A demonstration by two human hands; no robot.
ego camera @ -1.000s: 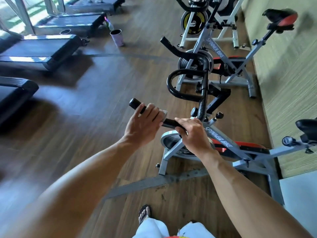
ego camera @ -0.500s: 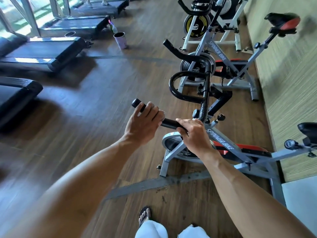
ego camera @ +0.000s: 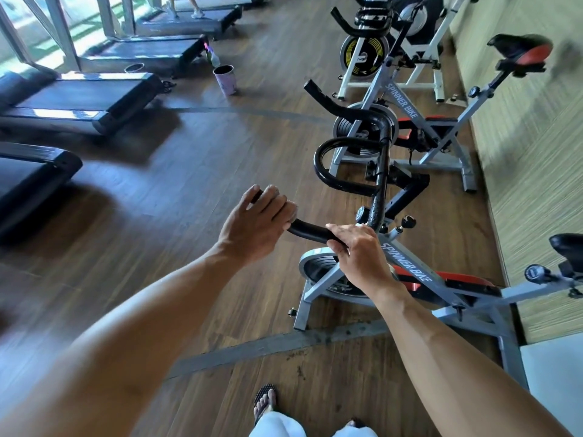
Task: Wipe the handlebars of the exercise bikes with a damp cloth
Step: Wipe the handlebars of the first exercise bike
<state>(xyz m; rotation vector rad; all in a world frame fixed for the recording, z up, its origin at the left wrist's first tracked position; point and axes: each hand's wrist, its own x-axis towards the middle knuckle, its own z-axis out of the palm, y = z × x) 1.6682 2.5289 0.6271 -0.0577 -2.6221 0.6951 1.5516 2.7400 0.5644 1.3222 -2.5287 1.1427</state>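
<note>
Bare forearms, no sleeves; left hand point(ego camera: 252, 228) and right hand point(ego camera: 359, 253) ungloved; white trousers point(ego camera: 277, 425); dark flip-flop point(ego camera: 265, 394) below.

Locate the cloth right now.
In the head view the cloth is a pale sliver under the left hand, wrapped round the outer end of the nearest bike's handlebar, left of the right hand gripping the same bar.

"SPINNER BIKE" runs in dark capitals down the grey sloping frame tube of the near exercise bike point(ego camera: 407, 263), just beside the right hand point(ego camera: 359, 257) gripping its handlebar point(ego camera: 310, 231). The same 2 words appear on the frame of the second bike point(ego camera: 402, 100), well beyond both hands. Lettering on the yellow flywheel point(ego camera: 362, 55) farther off is unreadable.
</note>
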